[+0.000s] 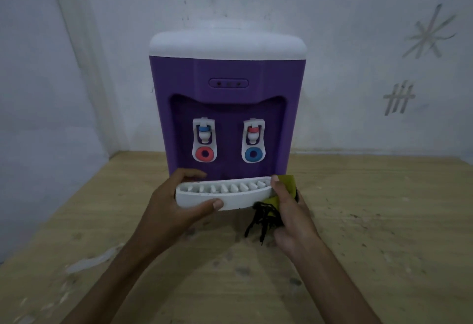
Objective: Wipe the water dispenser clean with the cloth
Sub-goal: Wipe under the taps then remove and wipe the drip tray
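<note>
Nearest you, above the wooden counter, your left hand grips the left end of the white drip tray, thumb on its front face, fingers over the back edge; your right hand grasps the yellow-green cloth, black fringe dangling, pressed to the tray's right end. Behind the tray: the purple water dispenser, white top, upright on the counter near the wall, two taps in its recess.

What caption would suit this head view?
Left hand steadies the dispenser's white drip tray; right hand holds a cloth.
</note>
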### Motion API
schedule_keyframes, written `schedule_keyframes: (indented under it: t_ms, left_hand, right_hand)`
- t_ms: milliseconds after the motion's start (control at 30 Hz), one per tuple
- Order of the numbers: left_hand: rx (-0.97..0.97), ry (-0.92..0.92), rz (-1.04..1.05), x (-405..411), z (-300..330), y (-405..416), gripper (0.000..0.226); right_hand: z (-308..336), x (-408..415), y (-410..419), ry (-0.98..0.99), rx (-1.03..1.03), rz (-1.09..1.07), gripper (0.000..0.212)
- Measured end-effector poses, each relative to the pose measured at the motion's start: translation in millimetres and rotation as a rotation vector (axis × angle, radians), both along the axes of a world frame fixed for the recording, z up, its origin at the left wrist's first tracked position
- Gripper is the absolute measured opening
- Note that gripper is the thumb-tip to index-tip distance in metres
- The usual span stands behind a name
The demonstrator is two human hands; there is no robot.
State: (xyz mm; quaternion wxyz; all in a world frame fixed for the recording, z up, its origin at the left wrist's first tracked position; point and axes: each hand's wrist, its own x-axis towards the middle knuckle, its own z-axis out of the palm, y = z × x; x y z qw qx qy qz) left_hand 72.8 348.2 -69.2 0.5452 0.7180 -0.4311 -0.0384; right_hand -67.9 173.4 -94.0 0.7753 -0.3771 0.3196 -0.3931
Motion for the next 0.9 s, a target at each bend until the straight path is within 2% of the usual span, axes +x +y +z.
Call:
schedule_keyframes:
  t_ms: [100, 300, 433, 667, 767, 900]
  left_hand:
    - [-0.160, 0.152, 0.031, -3, -5, -2, 0.058]
    - [-0.330, 0.596, -0.012, 3, -25, 9, 0.070]
    - [-0.450, 0.831, -0.130, 8, -37, 3, 0.054]
    - [-0.538, 0.925, -0.217, -1, -40, -4, 0.054]
    - [-0.604, 0.947, -0.200, -13, -36, -6, 0.054]
    - [-0.656, 0.934, -0.146, -24, -29, -7, 0.049]
  right_hand:
    - [0, 1, 3, 0.046, -0.094, -0.031, 0.026]
    - [1, -19, 26, 0.168, -0.549, 0.005, 0.018]
    - [-17, -13, 31, 0.241, -0.658, 0.034, 0.018]
    - [-34, -9, 20, 0.472, -1.037, -0.177, 0.035]
    - [-27, -10, 20, 0.534, -1.210, -0.293, 0.040]
    - [-23, -2, 28, 0.613, -1.326, -0.346, 0.049]
